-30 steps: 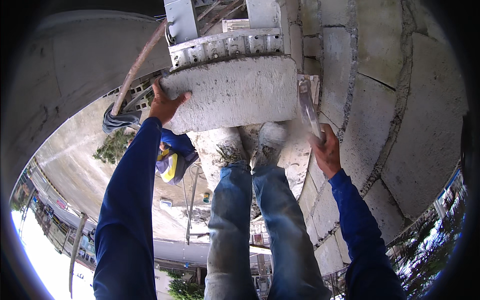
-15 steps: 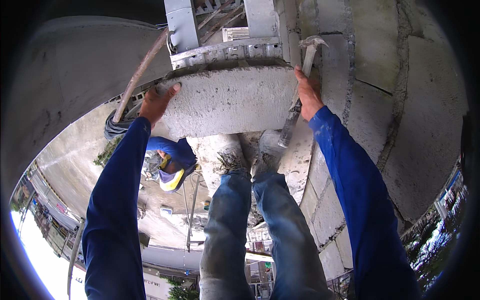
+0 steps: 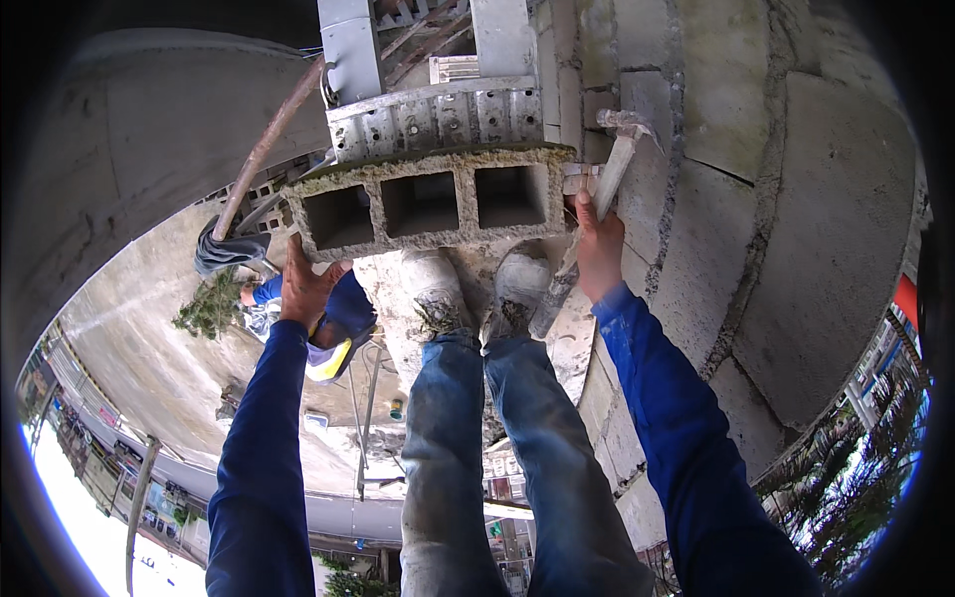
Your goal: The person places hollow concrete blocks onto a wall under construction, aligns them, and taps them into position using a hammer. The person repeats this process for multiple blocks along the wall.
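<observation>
A hollow grey concrete block (image 3: 466, 204) is held crosswise above my shoes, its three cavities facing me. My left hand (image 3: 310, 282) grips its lower left corner, fingers partly hidden against the block. At the opposite end my right hand (image 3: 599, 247) bears on the block's side while closed round a hammer (image 3: 618, 167). The hammer's worn head points up and its handle slants down past my palm towards my right shoe. The right fingertips are partly hidden.
A concrete block wall (image 3: 716, 269) with mortar joints rises on the right. Ahead is a perforated metal plank (image 3: 433, 121). A rusty pole (image 3: 267, 149) leans at the left, with dark cloth (image 3: 229, 249) near its foot. Below left, a person in a cap (image 3: 343, 318) works at ground level.
The block has turned from its flat face to its hollow side. My left hand has shifted down to its lower corner; the right hand, still with the hammer, has moved slightly lower.
</observation>
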A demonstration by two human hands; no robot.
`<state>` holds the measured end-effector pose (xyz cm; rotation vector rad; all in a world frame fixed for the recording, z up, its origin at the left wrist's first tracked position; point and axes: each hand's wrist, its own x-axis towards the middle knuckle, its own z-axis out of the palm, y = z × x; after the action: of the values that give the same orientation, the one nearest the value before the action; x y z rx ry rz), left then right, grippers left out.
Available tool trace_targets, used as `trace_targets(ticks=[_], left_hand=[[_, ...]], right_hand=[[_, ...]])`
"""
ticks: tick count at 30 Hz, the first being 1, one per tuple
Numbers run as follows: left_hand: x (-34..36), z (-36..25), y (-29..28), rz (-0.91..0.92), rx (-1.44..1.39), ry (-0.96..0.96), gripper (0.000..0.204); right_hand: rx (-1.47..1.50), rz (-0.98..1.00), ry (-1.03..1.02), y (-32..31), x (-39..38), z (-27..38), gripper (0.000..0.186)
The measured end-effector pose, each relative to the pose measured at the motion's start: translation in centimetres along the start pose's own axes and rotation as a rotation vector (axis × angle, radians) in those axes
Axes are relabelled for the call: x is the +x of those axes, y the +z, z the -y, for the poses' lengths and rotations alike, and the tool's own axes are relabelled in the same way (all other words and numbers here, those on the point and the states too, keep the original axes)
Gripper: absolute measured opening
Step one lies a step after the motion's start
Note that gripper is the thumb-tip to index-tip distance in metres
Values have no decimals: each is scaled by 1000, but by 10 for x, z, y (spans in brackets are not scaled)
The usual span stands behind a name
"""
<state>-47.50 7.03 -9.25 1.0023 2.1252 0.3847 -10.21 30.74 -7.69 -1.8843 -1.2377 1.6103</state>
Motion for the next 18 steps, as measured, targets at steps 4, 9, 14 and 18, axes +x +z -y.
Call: trace_targets(ticks=[4, 9, 14, 18], left_hand=[[-3, -53, -6, 168, -416, -112, 102], [53, -81, -22, -102, -285, -142, 98], [81, -131, -41, -6, 539, -149, 89], [99, -180, -33, 393, 855, 290, 80]], right_hand=[[-107, -99, -146, -28, -42, 6, 47], [-428, 188, -119, -68, -40, 45, 45], [-810, 211, -204, -63, -19, 135, 44], [-1177, 287, -299, -64, 13, 177, 48]])
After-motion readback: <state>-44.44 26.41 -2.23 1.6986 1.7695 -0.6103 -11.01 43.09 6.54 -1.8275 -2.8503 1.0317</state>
